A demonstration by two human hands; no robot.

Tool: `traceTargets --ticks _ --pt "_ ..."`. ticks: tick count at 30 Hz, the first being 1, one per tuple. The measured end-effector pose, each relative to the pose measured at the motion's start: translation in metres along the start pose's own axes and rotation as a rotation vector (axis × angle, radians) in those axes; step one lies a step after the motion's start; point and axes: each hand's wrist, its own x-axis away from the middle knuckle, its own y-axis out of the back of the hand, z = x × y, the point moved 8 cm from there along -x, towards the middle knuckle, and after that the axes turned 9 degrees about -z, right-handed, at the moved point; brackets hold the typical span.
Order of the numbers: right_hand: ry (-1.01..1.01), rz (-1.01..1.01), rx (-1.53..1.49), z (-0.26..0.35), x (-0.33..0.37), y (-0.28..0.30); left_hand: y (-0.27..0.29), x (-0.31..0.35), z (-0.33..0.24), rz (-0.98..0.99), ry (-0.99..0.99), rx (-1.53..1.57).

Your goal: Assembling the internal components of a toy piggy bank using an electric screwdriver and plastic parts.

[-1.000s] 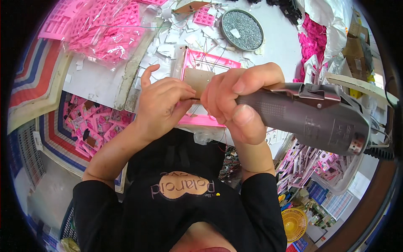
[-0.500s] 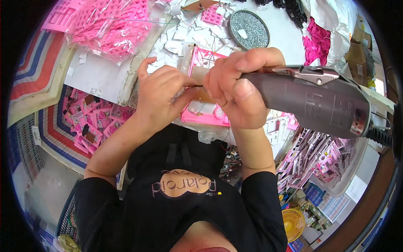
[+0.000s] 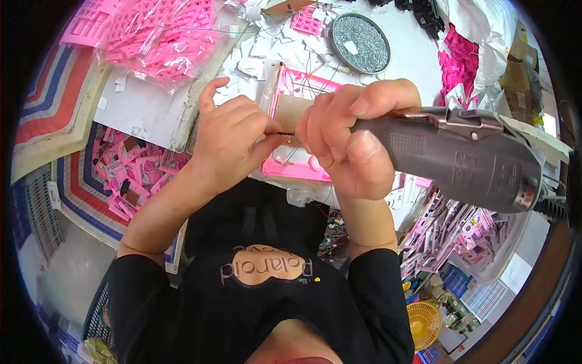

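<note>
My right hand (image 3: 354, 136) is wrapped round the front end of a dark grey electric screwdriver (image 3: 454, 161), which lies nearly level and points left. From it a thin dark bit (image 3: 286, 133) reaches over to my left hand (image 3: 233, 139). The thumb and forefinger of that hand are pinched together at the bit's tip, with the little finger raised; any screw between them is too small to make out. Beneath both hands lies a pink plastic case (image 3: 296, 171) with a brown board and thin wires inside, partly hidden by my right hand.
A round dish (image 3: 334, 48) of small metal screws stands beyond the case, beside scattered white paper pieces (image 3: 254, 65). Bagged pink parts (image 3: 160, 45) lie at the far left. Pink printed pieces (image 3: 136, 176) fill the left side; a bin (image 3: 515, 242) of pink parts is at right.
My right hand and the electric screwdriver have shifted slightly right and toward me. My left hand stays pinched at the bit's tip, moved only a little.
</note>
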Motion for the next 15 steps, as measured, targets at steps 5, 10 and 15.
traceTargets --ticks 5,10,15 --pt "0.079 -0.068 0.242 -0.024 -0.007 0.019 0.014 -0.004 0.0 -0.094 0.13 -0.041" --pt "0.058 -0.076 0.225 -0.04 -0.01 0.017 0.013 0.02 0.002 0.018 0.12 -0.096" --pt "0.105 -0.017 0.331 -0.044 -0.01 0.008 0.011 0.025 -0.006 0.002 0.11 -0.034"
